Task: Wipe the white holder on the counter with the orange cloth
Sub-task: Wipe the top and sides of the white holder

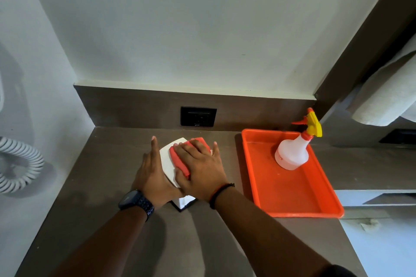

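Observation:
A white box-shaped holder (167, 162) stands on the brown counter (94, 186), just in front of the back wall. The folded orange cloth (177, 159) lies flat on the holder's top. My right hand (200, 168) presses down on the cloth with fingers spread, covering most of it. My left hand (153, 173) rests flat against the holder's left side, fingers straight and pointing away from me, steadying it. The holder's lower front corner (182, 203) shows below my wrists.
An orange tray (292, 198) sits to the right with a white spray bottle (292, 153) topped by a yellow and orange trigger. A black wall socket (198, 116) is behind the holder. A coiled white cord (20, 164) hangs at left. White towels (387, 96) are at upper right.

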`<state>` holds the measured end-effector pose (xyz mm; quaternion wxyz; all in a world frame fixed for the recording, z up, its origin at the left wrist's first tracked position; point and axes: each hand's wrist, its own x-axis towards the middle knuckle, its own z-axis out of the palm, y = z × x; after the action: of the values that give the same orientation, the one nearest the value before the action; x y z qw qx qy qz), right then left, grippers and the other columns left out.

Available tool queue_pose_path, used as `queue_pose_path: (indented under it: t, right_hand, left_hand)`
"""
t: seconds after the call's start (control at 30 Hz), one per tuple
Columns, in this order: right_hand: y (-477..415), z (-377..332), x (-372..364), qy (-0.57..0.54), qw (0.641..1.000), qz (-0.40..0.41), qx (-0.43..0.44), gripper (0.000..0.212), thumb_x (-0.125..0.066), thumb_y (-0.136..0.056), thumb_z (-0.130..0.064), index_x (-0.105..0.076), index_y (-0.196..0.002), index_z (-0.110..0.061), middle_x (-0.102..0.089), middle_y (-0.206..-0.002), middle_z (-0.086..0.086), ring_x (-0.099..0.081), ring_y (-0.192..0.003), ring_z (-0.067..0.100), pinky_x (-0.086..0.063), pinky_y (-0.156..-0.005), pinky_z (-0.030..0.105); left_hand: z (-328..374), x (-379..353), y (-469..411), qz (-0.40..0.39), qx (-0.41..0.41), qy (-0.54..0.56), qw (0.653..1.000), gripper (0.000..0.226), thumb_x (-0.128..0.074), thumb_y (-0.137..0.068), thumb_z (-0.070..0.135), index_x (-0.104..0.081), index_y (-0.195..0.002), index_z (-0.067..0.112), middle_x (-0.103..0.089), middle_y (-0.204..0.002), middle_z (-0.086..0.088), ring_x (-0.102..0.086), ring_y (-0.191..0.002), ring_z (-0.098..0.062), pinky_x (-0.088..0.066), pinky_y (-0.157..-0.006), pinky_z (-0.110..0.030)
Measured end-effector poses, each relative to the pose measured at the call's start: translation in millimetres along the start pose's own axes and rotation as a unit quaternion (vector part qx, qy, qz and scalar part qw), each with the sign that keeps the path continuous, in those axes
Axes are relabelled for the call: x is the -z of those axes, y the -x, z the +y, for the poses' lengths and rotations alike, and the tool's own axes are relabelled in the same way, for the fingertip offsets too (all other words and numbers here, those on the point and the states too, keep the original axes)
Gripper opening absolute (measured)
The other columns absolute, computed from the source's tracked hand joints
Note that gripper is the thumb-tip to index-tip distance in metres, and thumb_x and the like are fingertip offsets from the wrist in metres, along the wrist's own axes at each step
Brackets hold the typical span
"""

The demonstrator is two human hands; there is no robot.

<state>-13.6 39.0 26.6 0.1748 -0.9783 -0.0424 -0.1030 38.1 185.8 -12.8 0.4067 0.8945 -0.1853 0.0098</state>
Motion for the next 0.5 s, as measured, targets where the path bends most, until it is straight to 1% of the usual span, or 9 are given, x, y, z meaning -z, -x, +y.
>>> queue_pose_path:
  t: [0.03,0.07,0.1,0.13,0.23,0.37,0.43,0.47,0.5]
  right_hand:
    - [-2,0,2,-0.014,1.0,-0.007,-0.011,0.059,-0.053,-0.086,-0.041,-0.043,-0.142,-0.027,-0.052,-0.145,-0.004,-0.033,-0.141,0.023,-0.023,-0.112,0.064]
    - [-4,-1,3,-0.024,0.999,-0.008,-0.019,0.058,-0.054,-0.086,-0.04,-0.044,-0.141,-0.026,-0.053,-0.144,-0.004,-0.034,-0.14,0.024,-0.032,-0.11,0.058]
    - [-7,-4,4,-0.027,0.999,-0.004,-0.026,0.057,-0.055,-0.085,-0.039,-0.046,-0.14,-0.025,-0.056,-0.141,-0.003,-0.036,-0.138,0.024,-0.04,-0.105,0.053]
    - [-9,-7,4,-0.024,0.999,0.001,-0.028,0.056,-0.055,-0.084,-0.038,-0.048,-0.138,-0.024,-0.058,-0.138,-0.004,-0.037,-0.136,0.024,-0.044,-0.1,0.049]
    - [-10,-13,1,-0.016,1.0,0.015,-0.001,0.052,-0.055,-0.082,-0.036,-0.054,-0.132,-0.025,-0.063,-0.13,-0.007,-0.043,-0.129,0.023,-0.046,-0.091,0.046]
    - [2,-1,4,-0.015,0.996,0.043,0.079,0.051,-0.059,-0.078,-0.033,-0.06,-0.127,-0.025,-0.068,-0.123,-0.006,-0.052,-0.121,0.022,-0.047,-0.08,0.045]
    - [7,11,7,-0.012,0.992,0.041,0.115,0.052,-0.062,-0.076,-0.03,-0.061,-0.127,-0.023,-0.069,-0.122,-0.004,-0.055,-0.119,0.024,-0.046,-0.08,0.043]
    - [9,17,7,-0.014,0.992,0.043,0.114,0.052,-0.063,-0.075,-0.027,-0.061,-0.127,-0.022,-0.069,-0.122,-0.003,-0.055,-0.118,0.025,-0.047,-0.082,0.043]
    - [10,21,6,-0.041,0.993,0.056,0.091,0.051,-0.063,-0.074,-0.023,-0.062,-0.126,-0.021,-0.07,-0.12,-0.002,-0.057,-0.116,0.026,-0.048,-0.085,0.042]
  left_hand:
    - [1,0,0,-0.001,0.001,-0.002,1.0,0.151,-0.076,-0.032,0.065,0.023,-0.143,0.036,-0.045,-0.136,-0.015,-0.045,-0.121,-0.03,-0.046,-0.092,-0.049]
    - [2,0,1,-0.004,0.002,-0.006,1.0,0.153,-0.077,-0.031,0.066,0.024,-0.142,0.037,-0.044,-0.137,-0.014,-0.043,-0.123,-0.03,-0.046,-0.092,-0.049]
    - [2,1,1,-0.006,0.005,-0.01,1.0,0.154,-0.077,-0.029,0.066,0.026,-0.141,0.038,-0.043,-0.139,-0.014,-0.042,-0.123,-0.03,-0.047,-0.092,-0.049]
    - [2,2,2,-0.007,0.01,-0.014,1.0,0.154,-0.076,-0.028,0.065,0.027,-0.14,0.04,-0.042,-0.139,-0.013,-0.041,-0.123,-0.029,-0.047,-0.091,-0.049]
    - [2,2,5,-0.003,0.028,-0.027,0.999,0.151,-0.074,-0.03,0.065,0.025,-0.141,0.038,-0.041,-0.138,-0.015,-0.041,-0.122,-0.03,-0.046,-0.094,-0.049]
    - [9,0,10,0.02,0.047,-0.033,0.998,0.144,-0.073,-0.037,0.062,0.011,-0.148,0.022,-0.043,-0.135,-0.019,-0.044,-0.12,-0.034,-0.044,-0.095,-0.05]
    - [13,-2,12,0.035,0.053,-0.037,0.997,0.146,-0.082,-0.037,0.056,0.004,-0.148,0.015,-0.042,-0.136,-0.021,-0.043,-0.12,-0.036,-0.045,-0.095,-0.051]
    - [17,-4,14,0.046,0.057,-0.044,0.996,0.147,-0.088,-0.038,0.052,0.0,-0.148,0.011,-0.043,-0.135,-0.023,-0.044,-0.12,-0.038,-0.045,-0.094,-0.051]
    - [23,-9,17,0.062,0.067,-0.051,0.994,0.147,-0.092,-0.037,0.048,-0.003,-0.148,0.009,-0.044,-0.134,-0.024,-0.044,-0.118,-0.039,-0.045,-0.093,-0.052]
